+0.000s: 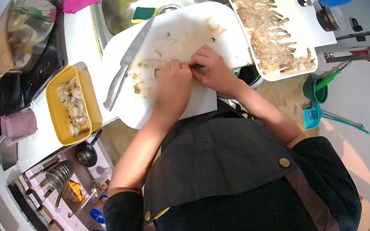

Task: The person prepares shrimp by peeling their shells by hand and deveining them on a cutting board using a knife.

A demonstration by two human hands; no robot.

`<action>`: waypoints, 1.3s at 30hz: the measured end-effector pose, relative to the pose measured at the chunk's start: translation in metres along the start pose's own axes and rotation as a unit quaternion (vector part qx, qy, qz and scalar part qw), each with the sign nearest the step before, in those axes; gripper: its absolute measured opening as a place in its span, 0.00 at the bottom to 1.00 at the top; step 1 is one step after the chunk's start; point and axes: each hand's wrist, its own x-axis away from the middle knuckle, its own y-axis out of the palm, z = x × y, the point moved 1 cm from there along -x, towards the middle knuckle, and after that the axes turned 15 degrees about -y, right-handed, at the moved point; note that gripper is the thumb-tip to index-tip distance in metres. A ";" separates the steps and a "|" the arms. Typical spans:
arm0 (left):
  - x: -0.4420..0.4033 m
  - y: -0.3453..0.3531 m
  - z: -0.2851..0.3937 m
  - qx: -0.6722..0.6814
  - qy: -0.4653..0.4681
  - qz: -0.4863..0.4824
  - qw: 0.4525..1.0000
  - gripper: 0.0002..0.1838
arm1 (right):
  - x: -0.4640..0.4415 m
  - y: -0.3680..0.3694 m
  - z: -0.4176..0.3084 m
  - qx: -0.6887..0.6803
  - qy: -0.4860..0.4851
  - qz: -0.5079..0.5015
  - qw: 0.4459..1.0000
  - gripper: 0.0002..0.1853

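The left hand (175, 84) and right hand (208, 66), nearly closed on a small dark piece (196, 66), perhaps shrimp, should pinch gently, inside the near edge of the cutting board (181, 31).

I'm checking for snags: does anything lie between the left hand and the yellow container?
Yes: the knife lies on the white cutting board, its handle between the left hand and the yellow container. It lies low, so a raised hand could probably pass over it.
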 end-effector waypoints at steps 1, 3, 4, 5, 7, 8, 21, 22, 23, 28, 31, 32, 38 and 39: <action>-0.002 -0.002 -0.004 0.020 -0.013 -0.020 1.000 0.06 | 0.000 -0.001 0.001 0.002 0.006 -0.017 1.000 0.09; -0.010 -0.013 -0.012 0.079 -0.050 -0.057 0.994 0.08 | -0.006 -0.004 0.002 0.008 0.016 -0.048 0.999 0.08; -0.013 -0.022 -0.019 0.120 -0.073 -0.079 0.987 0.08 | -0.010 -0.005 0.001 0.003 0.008 -0.039 0.999 0.08; -0.015 -0.031 -0.026 0.161 -0.096 -0.105 0.977 0.09 | -0.014 -0.006 0.000 -0.002 0.005 -0.030 1.000 0.08; -0.019 -0.051 -0.035 0.114 -0.157 -0.097 0.976 0.09 | -0.018 0.000 -0.002 -0.009 -0.008 -0.021 1.000 0.08; -0.018 -0.056 -0.039 0.105 -0.159 -0.101 0.977 0.09 | -0.020 0.008 0.000 -0.012 -0.019 -0.023 0.999 0.07; -0.005 -0.042 -0.042 0.025 -0.109 -0.079 0.991 0.07 | -0.035 0.039 -0.017 0.005 -0.011 -0.058 0.998 0.05; -0.005 -0.042 -0.042 0.027 -0.107 -0.076 0.991 0.07 | -0.035 0.041 -0.017 0.011 -0.012 -0.069 0.997 0.06; -0.004 -0.041 -0.042 0.029 -0.104 -0.072 0.992 0.08 | -0.035 0.043 -0.017 0.018 -0.013 -0.080 0.997 0.06; -0.003 -0.035 -0.049 0.013 -0.051 -0.061 0.997 0.07 | -0.036 0.049 -0.012 0.052 -0.035 -0.104 0.993 0.08; -0.009 -0.041 -0.056 0.071 -0.056 -0.073 0.993 0.08 | -0.038 0.048 -0.013 0.060 -0.033 -0.098 0.993 0.06; -0.010 -0.045 -0.059 0.099 -0.062 -0.081 0.990 0.08 | -0.037 0.046 -0.013 0.052 -0.026 -0.101 0.993 0.05; -0.012 -0.066 -0.065 0.122 -0.135 -0.144 0.973 0.10 | -0.044 0.048 -0.025 0.044 -0.010 -0.067 0.997 0.03; -0.013 -0.066 -0.064 0.112 -0.133 -0.142 0.974 0.09 | -0.046 0.051 -0.025 0.053 -0.010 -0.071 0.996 0.03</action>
